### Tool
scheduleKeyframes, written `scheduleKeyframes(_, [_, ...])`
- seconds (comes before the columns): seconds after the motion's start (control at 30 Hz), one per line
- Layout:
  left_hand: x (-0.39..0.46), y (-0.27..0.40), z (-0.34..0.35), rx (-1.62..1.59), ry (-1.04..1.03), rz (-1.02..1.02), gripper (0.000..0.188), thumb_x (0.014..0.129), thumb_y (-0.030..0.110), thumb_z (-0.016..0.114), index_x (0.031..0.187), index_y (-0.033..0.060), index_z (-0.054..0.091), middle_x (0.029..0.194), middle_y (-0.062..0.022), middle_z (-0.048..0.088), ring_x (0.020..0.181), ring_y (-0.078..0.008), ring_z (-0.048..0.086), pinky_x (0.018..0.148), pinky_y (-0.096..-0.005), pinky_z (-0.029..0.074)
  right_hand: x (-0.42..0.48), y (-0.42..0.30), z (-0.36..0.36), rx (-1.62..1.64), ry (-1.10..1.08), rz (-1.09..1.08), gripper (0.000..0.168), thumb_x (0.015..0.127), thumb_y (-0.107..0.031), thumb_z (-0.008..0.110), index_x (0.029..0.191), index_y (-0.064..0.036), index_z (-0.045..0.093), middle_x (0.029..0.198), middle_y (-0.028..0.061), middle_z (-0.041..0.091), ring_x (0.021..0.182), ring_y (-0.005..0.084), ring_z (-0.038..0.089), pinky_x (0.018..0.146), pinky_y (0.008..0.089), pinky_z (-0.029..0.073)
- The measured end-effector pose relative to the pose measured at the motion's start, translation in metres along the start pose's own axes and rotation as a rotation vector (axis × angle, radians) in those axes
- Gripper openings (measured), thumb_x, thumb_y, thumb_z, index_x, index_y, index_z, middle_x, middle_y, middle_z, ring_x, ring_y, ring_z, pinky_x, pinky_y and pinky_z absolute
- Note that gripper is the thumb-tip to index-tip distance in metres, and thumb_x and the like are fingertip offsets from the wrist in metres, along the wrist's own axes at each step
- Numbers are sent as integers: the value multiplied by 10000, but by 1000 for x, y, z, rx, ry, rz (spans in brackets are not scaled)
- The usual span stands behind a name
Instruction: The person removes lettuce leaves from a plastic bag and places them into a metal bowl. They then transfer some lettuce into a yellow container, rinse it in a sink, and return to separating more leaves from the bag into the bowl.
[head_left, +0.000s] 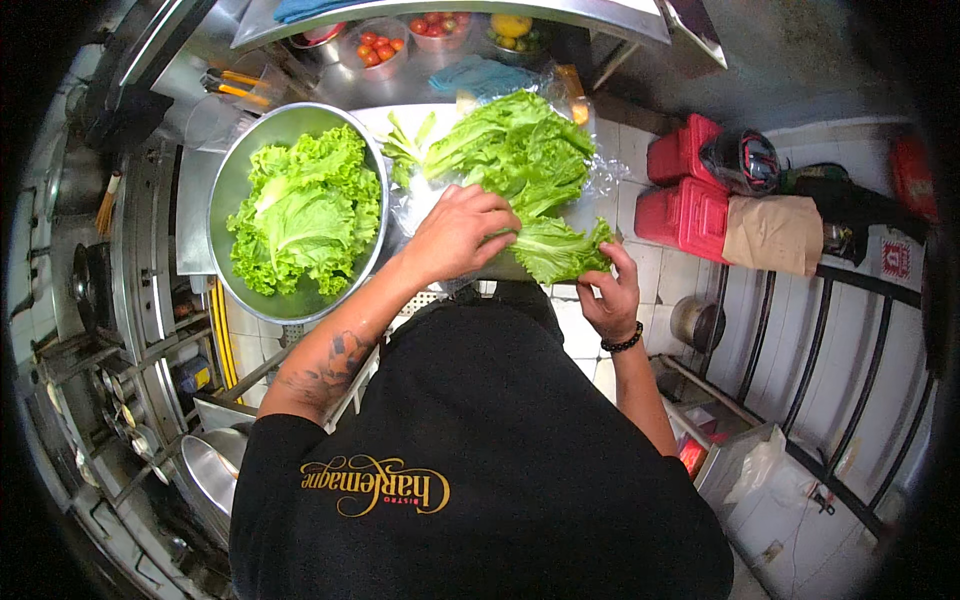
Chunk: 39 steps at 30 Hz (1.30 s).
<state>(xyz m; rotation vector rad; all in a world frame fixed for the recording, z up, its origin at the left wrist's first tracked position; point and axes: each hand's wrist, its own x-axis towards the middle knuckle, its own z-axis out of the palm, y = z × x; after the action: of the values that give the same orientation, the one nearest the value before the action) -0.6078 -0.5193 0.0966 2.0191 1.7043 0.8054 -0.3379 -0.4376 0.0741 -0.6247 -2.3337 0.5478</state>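
Observation:
A lettuce leaf (559, 247) lies between my two hands at the near edge of the work surface. My right hand (611, 289) pinches its frilly tip between thumb and fingers. Over the leaf's stem end, my left hand (469, 229) has its fingers curled; whether they grip it is hidden. Beyond them a heap of lettuce leaves (525, 150) rests on clear plastic film (604, 176), with small trimmed lettuce pieces (409, 146) at its left. The metal bowl (223, 217) on the left holds more lettuce leaves (307, 217).
Behind the lettuce are a blue cloth (480, 76), a plastic tub of tomatoes (379, 54) and orange-handled tools (240, 86). A metal shelf edge (450, 9) runs above. Red containers (682, 217) and a brown paper bag (776, 232) stand at the right.

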Motion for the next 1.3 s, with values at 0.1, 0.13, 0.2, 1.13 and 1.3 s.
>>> scheduleKeyframes(0.1, [-1,3,1,77,-44,90,132,829,224,669,930,140,682,1007,-21,596,959,-235,538,822,-382,401,-14,-3,0,-18,-39,37,199,656,-3,729,821,-74,643,1212,173,539,1179,416,522,980,473,455])
scheduleKeyframes(0.13, [-2,3,2,102,-51,92,136,803,195,680,928,141,687,1005,-25,583,967,-237,533,822,-376,398,-13,-7,-5,-38,-77,63,194,658,-18,731,823,-73,645,1206,176,540,1188,416,511,987,475,446])
scheduleKeyframes(0.2, [-5,-1,12,119,-64,60,140,781,170,685,915,130,681,996,-30,582,968,-241,533,825,-378,398,-9,-17,-17,-73,-95,117,180,668,-77,728,830,-68,651,1190,185,540,1195,409,487,993,471,420])
scheduleKeyframes(1.13, [18,-24,-10,-724,231,-461,149,870,169,695,928,33,677,784,-3,639,754,-119,581,691,-256,460,135,-46,47,51,-272,227,140,841,-194,632,880,-59,638,849,140,646,805,342,634,718,445,487])
scheduleKeyframes(1.3, [15,-34,23,-1183,499,-713,112,923,158,641,931,47,657,716,55,581,610,-33,445,568,-208,355,89,-55,81,183,-291,322,168,848,-197,613,891,-35,627,866,185,642,814,371,632,726,462,498])
